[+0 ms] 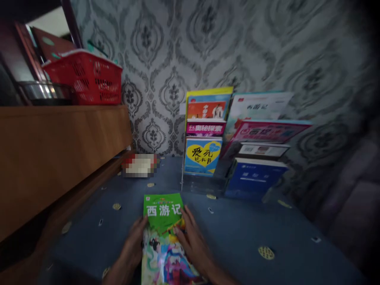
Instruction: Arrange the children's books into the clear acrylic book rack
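A green picture book (pixel 164 237) with large white Chinese characters across the top and a colourful drawing below is between my two hands, low in the middle of the view. My left hand (pixel 134 240) grips its left edge, with most of the fingers hidden. On the other side, my right hand (pixel 192 239) holds the right edge, its thumb lying over the cover. Beyond the book stands a clear display rack (pixel 203 184) with several books, among them a blue-and-yellow one (pixel 203 156) at the front.
Right of the rack, several books stand in tiers, a dark blue book (pixel 253 180) in front. A blue patterned cloth (pixel 237 229) covers the surface. At left, a wooden cabinet (pixel 62 154) carries a red basket (pixel 86 77) and a metal bowl (pixel 44 91). A blurred-out item (pixel 140 165) lies beside it.
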A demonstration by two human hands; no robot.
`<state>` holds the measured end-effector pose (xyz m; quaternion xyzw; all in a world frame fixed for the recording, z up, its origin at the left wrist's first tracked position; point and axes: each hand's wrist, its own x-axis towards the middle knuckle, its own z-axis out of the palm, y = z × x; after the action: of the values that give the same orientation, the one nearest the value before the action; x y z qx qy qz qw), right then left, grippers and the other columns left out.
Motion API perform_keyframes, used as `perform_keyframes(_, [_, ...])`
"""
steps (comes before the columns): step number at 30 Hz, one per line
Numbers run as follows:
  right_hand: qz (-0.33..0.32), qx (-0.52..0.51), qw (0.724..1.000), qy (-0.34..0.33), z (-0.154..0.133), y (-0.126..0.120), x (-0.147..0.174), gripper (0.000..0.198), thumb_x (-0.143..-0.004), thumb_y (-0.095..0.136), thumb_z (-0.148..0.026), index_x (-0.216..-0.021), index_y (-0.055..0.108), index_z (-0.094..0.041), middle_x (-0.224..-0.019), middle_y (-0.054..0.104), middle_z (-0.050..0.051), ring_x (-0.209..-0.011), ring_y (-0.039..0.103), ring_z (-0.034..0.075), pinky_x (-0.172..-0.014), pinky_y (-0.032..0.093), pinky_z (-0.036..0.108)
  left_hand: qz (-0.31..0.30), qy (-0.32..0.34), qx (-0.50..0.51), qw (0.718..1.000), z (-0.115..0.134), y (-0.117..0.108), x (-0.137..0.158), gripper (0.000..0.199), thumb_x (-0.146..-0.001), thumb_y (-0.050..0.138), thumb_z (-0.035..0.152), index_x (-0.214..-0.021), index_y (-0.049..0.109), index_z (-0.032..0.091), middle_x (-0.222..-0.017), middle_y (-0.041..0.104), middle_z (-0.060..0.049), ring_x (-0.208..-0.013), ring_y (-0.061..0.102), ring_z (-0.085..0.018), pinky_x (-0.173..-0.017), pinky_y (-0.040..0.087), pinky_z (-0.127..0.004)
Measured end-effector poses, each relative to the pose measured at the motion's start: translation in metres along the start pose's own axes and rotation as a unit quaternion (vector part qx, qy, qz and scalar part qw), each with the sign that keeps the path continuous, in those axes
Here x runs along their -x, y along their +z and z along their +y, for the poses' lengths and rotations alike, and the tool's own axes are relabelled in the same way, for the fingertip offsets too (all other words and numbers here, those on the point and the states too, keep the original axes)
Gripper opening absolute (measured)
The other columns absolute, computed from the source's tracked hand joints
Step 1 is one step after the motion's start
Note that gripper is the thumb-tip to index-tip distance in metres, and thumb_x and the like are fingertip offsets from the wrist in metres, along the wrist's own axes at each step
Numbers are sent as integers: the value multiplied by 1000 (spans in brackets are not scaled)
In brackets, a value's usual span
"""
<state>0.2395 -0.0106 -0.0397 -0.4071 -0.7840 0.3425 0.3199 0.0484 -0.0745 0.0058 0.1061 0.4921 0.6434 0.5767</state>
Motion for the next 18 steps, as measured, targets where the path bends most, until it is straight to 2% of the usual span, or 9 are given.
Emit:
perform_keyframes(3, [27, -58, 997, 37, 6, -2, -2, 73, -95, 41, -57, -158, 20, -26, -167, 13, 2, -153, 10, 22, -124, 20, 41, -15, -2, 36, 999, 0, 11, -2, 38, -74, 80, 34, -104, 68, 14, -89, 78, -12, -84, 76, -34, -79, 61, -45])
perform_keyframes(5, [44, -99, 993, 41, 8, -5, -4, 77, -93, 42, -61, -159, 18, -29, -166, 15, 0, -153, 7, 21, -125, 17, 41, -22, -3, 48, 999, 2, 20, -1, 41, -75, 79, 37, -109, 67, 16, -91, 78, -12, -84, 76, -34, -79, 61, -47])
perform_keyframes(8, [64, -156, 984, 64, 4, -11, -7, 80, -89, 44, -68, -156, 25, -31, -163, 26, 1, -153, 10, 21, -125, 14, 41, -30, -3, 46, 998, 8, 34, 2, 43, -77, 77, 41, -113, 66, 17, -90, 78, -12, -82, 76, -34, -79, 61, -48])
perform_keyframes(11, [83, -194, 973, 89, -5, -17, -11, 84, -86, 42, -74, -154, 31, -26, -161, 31, 4, -152, 15, 22, -125, 14, 41, -36, 10, 34, 999, 10, 42, 2, 44, -79, 74, 43, -115, 66, 19, -89, 78, -11, -80, 76, -33, -77, 62, -48])
perform_keyframes(14, [93, -240, 961, 103, -15, -21, -15, 87, -78, 50, -79, -144, 45, -24, -154, 44, 8, -148, 29, 28, -123, 22, 43, -26, 8, 18, 999, 9, 42, 0, 42, -81, 72, 44, -115, 66, 19, -88, 78, -9, -80, 76, -32, -76, 62, -47])
perform_keyframes(18, [77, -342, 930, 110, -24, -26, -21, 69, -73, 59, -78, -118, 61, -25, -122, 69, 7, -120, 61, 32, -105, 47, 46, -28, -6, -2, 1000, 9, 39, -4, 34, -88, 64, 41, -113, 67, 18, -85, 78, -9, -79, 76, -31, -75, 62, -45])
